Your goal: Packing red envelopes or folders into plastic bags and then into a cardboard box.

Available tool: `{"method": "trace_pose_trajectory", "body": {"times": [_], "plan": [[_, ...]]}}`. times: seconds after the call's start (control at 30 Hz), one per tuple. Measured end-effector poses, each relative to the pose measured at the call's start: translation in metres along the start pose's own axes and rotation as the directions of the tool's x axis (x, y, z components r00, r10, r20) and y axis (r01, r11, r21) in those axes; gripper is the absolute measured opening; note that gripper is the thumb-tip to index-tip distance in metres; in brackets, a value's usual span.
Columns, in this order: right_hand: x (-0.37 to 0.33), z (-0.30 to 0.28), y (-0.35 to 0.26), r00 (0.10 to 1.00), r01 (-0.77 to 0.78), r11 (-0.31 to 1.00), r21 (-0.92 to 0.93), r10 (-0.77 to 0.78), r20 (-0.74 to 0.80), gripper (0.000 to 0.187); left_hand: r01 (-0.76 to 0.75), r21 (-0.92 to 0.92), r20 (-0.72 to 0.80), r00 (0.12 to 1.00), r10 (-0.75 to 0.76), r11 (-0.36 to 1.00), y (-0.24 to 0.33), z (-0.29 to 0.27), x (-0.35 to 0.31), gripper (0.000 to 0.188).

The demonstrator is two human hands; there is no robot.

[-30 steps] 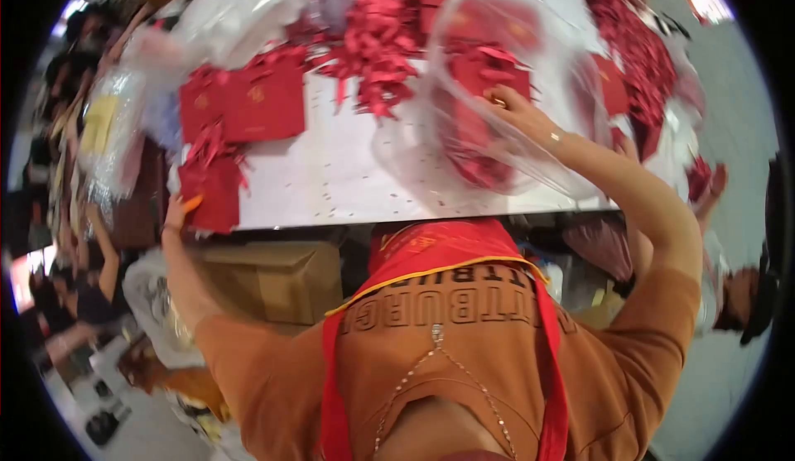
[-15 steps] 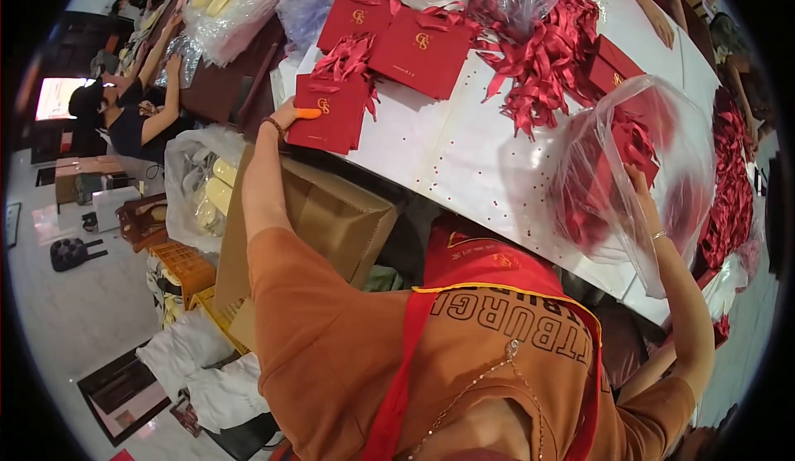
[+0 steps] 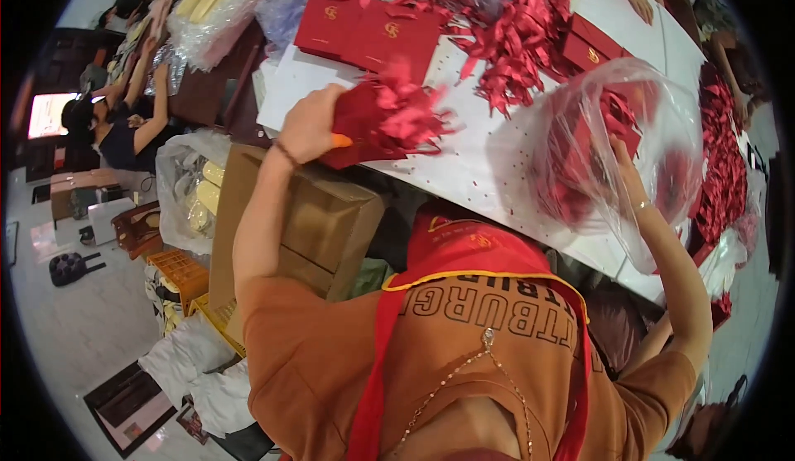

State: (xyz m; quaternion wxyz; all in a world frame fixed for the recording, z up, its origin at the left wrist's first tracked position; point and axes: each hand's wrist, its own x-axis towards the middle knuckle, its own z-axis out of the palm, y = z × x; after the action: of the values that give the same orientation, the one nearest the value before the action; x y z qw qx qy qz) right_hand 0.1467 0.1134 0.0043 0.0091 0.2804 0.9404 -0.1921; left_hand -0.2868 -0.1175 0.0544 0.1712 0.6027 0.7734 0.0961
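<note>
Head cam people, what's the left hand (image 3: 310,126) got there?

> Stack of small red gift bags (image 3: 358,117), held over the near left edge of the white worktop (image 3: 484,153). Thumb's on the front with something orange (image 3: 340,141) on its tip. The other fingers are mostly tucked behind, so I'm reading it as pinched between thumb and fingers. The ribbon handles are a total smear, and I couldn't count the bags if you paid me.

Ok and the right hand (image 3: 625,173)?

> At the mouth of a clear plastic bag (image 3: 548,159) toward the right of the worktop, fingers pointing in at more red bags (image 3: 619,116). Plastic glare and folds make a mess of it. Can't tell if the fingertips are pinching one or just resting against it.

What's that red tangle behind?

> Heap of red ribbons (image 3: 522,35), tbh hard to say what's underneath. Two more red bags lie left of it. Someone else's hand (image 3: 638,4) is up top, the rest cut off by the rim. Cardboard box (image 3: 335,228) below the worktop is partly hidden by the left forearm.
</note>
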Motion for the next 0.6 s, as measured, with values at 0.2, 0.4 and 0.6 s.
{"method": "trace_pose_trajectory", "body": {"times": [0.2,0.4,0.6], "plan": [[0.004,-0.009,-0.014,0.995,-0.064,0.998,-0.025,0.066,0.075,0.071,-0.179,0.348,-0.086,0.972,0.221,0.920,0.037,0.074,0.024,0.076],[0.000,-0.002,-0.010,0.998,0.001,0.994,-0.109,-0.008,-0.065,0.066,-0.261,0.244,-0.116,0.948,0.296,0.934,0.043,0.085,0.024,0.063],[-0.002,-0.004,-0.009,1.000,-0.011,0.997,-0.073,0.012,0.013,0.072,-0.276,0.238,-0.037,0.956,0.293,0.931,0.045,0.083,0.029,0.053]]}}
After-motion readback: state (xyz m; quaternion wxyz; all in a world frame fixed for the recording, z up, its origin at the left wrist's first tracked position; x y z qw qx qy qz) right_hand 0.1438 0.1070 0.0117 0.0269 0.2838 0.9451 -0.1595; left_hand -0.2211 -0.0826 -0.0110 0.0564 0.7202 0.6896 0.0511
